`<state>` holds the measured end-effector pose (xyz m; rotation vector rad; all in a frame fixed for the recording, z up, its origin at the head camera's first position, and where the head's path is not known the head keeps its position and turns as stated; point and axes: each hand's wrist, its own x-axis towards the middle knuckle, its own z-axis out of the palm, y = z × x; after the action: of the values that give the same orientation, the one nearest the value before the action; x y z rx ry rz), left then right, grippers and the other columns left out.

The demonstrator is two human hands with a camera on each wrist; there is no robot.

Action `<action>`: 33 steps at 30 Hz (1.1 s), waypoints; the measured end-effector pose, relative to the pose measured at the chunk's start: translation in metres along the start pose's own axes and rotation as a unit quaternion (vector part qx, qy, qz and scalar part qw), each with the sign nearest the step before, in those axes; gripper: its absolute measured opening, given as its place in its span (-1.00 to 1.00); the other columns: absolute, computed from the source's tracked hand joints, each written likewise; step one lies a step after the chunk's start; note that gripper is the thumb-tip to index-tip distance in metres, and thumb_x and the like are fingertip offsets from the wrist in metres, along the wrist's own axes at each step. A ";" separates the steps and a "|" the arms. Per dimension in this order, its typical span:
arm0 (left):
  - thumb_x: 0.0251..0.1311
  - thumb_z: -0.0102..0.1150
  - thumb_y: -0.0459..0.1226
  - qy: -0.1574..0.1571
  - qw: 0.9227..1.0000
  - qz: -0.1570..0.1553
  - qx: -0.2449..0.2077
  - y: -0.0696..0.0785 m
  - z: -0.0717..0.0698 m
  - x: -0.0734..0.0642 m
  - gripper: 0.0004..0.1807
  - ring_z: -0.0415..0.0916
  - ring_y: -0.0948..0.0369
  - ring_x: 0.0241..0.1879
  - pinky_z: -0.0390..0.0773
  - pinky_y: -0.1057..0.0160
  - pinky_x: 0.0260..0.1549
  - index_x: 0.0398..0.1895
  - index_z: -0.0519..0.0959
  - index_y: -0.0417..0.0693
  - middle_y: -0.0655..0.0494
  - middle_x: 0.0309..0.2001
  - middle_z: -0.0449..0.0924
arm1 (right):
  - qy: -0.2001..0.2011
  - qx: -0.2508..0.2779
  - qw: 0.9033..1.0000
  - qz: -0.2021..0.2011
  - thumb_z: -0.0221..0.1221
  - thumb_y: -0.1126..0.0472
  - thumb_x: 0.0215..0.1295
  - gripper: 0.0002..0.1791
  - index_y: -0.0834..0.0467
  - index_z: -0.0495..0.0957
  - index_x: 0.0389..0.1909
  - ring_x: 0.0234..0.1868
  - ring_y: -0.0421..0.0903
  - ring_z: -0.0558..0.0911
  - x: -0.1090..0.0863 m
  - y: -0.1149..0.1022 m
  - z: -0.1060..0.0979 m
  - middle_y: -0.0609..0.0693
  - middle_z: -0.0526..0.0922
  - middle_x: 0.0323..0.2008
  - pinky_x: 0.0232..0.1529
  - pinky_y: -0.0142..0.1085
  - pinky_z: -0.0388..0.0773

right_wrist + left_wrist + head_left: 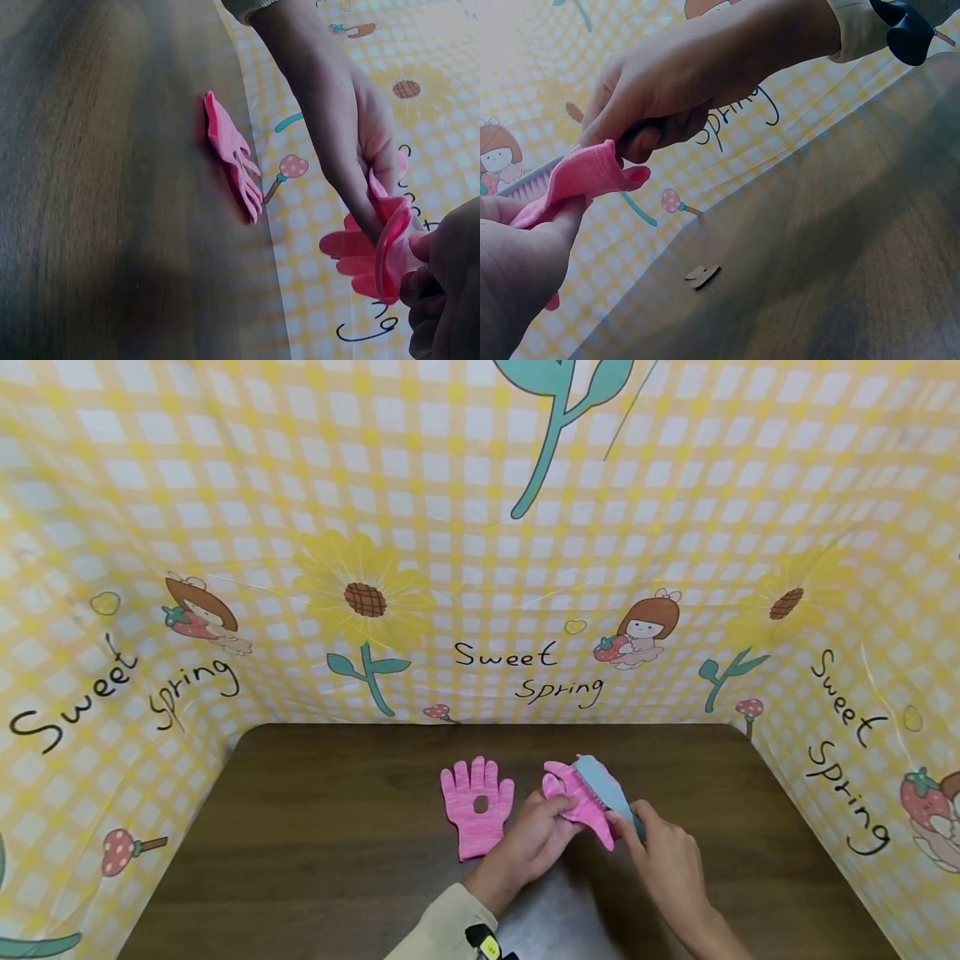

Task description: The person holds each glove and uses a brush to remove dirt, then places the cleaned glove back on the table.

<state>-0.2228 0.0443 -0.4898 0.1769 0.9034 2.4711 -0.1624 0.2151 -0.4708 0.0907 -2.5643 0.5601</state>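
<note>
A light blue brush point(600, 783) is gripped by its handle in my right hand point(670, 860), its bristles against a pink glove point(588, 812). My left hand point(536, 837) holds that glove up above the table, thumb on top of the cloth. Its cuff opening point(395, 251) shows in the right wrist view, with left-hand fingers partly hidden by the fabric. From the left wrist, the brush's bristles point(536, 184) appear beside the glove point(585, 176). A second pink glove point(480, 835), bearing a dark oval patch, lies flat on the table left of my hands.
The brown wooden table point(322, 827) has rounded back corners. A yellow checked cloth point(480, 568) with flowers and lettering surrounds it at the back and sides. Small tan pieces point(705, 277) show near the table's edge in the left wrist view.
</note>
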 end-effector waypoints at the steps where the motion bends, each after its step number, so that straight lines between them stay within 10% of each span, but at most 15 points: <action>1: 0.49 -0.24 -0.48 0.001 1.000 -0.001 -0.002 0.000 0.000 0.000 -0.40 0.06 -0.10 0.58 0.12 -0.14 0.52 0.57 0.04 -0.34 -0.24 0.57 0.14 | 0.003 0.000 1.000 0.002 0.36 0.07 0.29 -0.76 0.15 0.58 -0.26 -0.67 -0.17 0.25 0.001 0.001 -0.001 -0.18 0.19 -0.73 -0.65 -0.30 0.18; 33: 0.48 -0.25 -0.49 0.000 1.000 -0.006 0.003 -0.005 0.000 -0.002 -0.41 0.14 -0.11 0.54 0.15 -0.19 0.50 0.55 0.07 -0.35 -0.28 0.55 0.18 | -0.022 -0.016 0.998 0.057 0.28 -0.03 0.39 -0.72 0.12 0.62 -0.21 -0.63 -0.01 0.41 0.004 0.022 -0.007 -0.06 0.38 -0.72 -0.61 -0.08 0.33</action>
<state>-0.2188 0.0468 -0.4927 0.1739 0.9102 2.4581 -0.1666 0.2379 -0.4710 -0.0550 -2.6325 0.5636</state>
